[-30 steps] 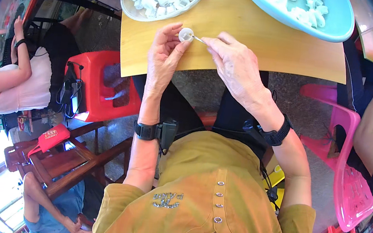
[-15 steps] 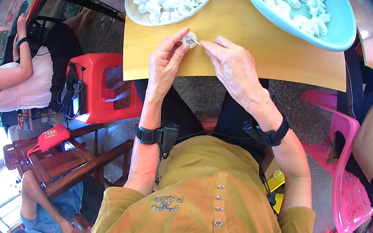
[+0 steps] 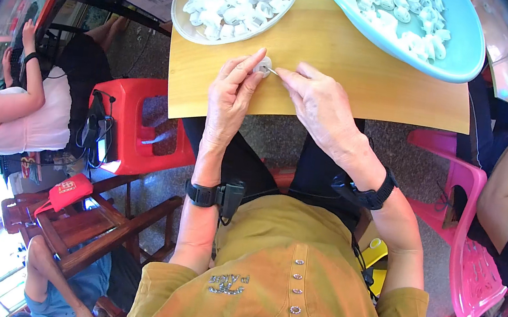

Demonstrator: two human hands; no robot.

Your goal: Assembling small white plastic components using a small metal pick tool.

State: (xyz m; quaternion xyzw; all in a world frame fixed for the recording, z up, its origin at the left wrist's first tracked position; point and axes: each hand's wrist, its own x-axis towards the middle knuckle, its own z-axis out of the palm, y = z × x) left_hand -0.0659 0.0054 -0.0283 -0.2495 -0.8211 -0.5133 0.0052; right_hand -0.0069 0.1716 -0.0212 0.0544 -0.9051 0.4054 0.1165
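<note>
My left hand (image 3: 229,101) pinches a small round white plastic piece (image 3: 264,66) between thumb and fingertips, just above the wooden table (image 3: 365,93). From the right, my right hand (image 3: 323,107) grips a thin metal tool (image 3: 272,71), with its point against the piece. Most of the tool is hidden by the fingers, so its exact kind does not show. Beyond the left hand stands a clear round bowl (image 3: 210,42) heaped with similar white pieces. A light blue basin (image 3: 403,48) at the far right holds more of them.
A red plastic stool (image 3: 130,100) stands left of the table, a wooden chair (image 3: 104,233) nearer on the left. At right is a pink chair (image 3: 475,284). Other people sit on both sides. Straps with dark devices circle both my wrists.
The whole view has shifted a little, so table and containers sit slightly lower. The white piece is turned somewhat in my left fingers; both hands keep their hold.
</note>
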